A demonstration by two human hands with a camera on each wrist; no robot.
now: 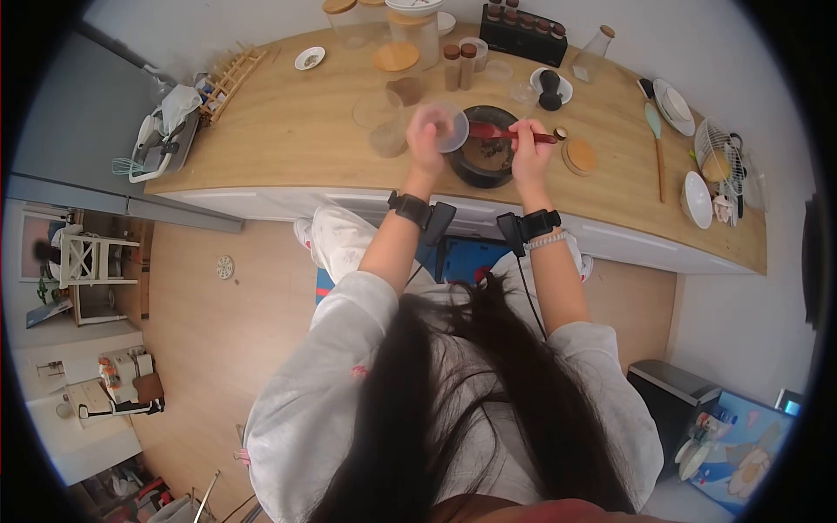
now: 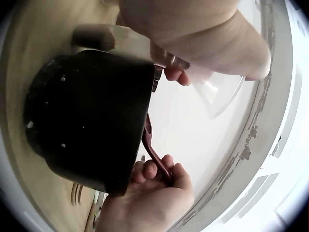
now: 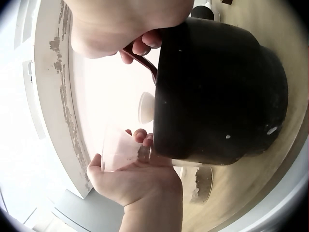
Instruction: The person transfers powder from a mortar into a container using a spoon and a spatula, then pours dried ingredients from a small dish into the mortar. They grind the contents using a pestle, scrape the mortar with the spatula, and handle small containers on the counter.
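In my left hand (image 1: 425, 146) is a clear plastic cup (image 1: 452, 127), tipped beside the rim of a black mortar (image 1: 482, 178). The right wrist view shows my fingers around the cup (image 3: 118, 150), with some dark residue near its lower end. My right hand (image 1: 530, 157) grips the handle of a dark red spoon (image 1: 523, 135). Its head overlaps the cup's edge and the mortar's left rim in the head view. Brown, lumpy matter (image 1: 488, 157) lies inside the mortar. Both wrist views show only the mortar's dark outer wall (image 2: 91, 121), hiding its inside.
Left of the mortar stand clear containers (image 1: 388, 138) with brown contents. Behind are two spice jars (image 1: 452, 68), a white bowl with a black pestle (image 1: 549, 87) and a black spice rack (image 1: 523, 37). A wooden lid (image 1: 579, 157) and a long-handled spatula (image 1: 656, 144) lie to the right.
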